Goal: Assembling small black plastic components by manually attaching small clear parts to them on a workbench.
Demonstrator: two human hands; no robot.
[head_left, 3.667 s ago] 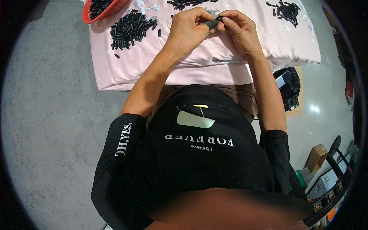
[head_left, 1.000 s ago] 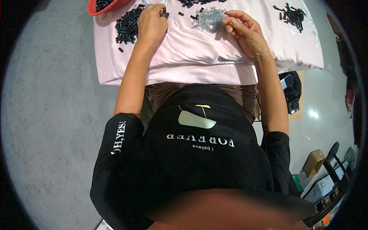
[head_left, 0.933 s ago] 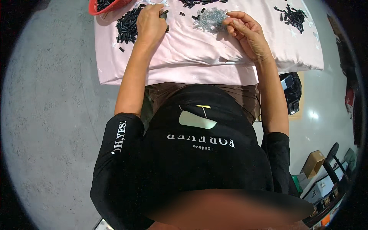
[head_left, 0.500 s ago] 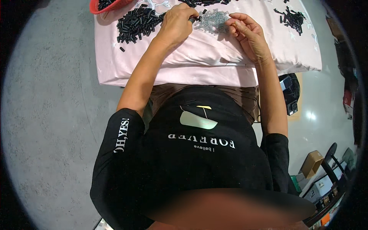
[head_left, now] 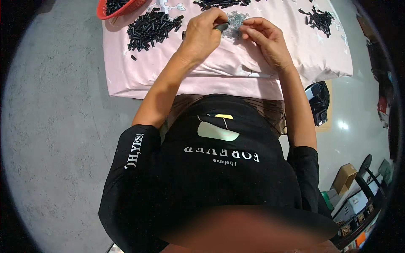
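Observation:
My left hand (head_left: 205, 33) is closed over the near left side of a pile of small silvery pieces (head_left: 234, 24). A small black piece (head_left: 221, 27) shows at its fingertips, its exact kind too small to make out. On the right side of that pile, my right hand (head_left: 268, 41) has thumb and forefinger pinched together. Whatever sits in that pinch is too small to name. To the left of my left hand lies a heap of short black tube-like pieces (head_left: 152, 30).
A pink patterned cloth (head_left: 143, 76) covers the table. At the far left stands a red basket (head_left: 126, 9) with black pieces in it. More black pieces (head_left: 221, 4) lie at the far edge of view, and a looser group of longer ones (head_left: 320, 20) lies at the right.
My left hand has moved right and slightly nearer, toward my right hand. My right hand has shifted a little left, so the fingertips of both are closer together.

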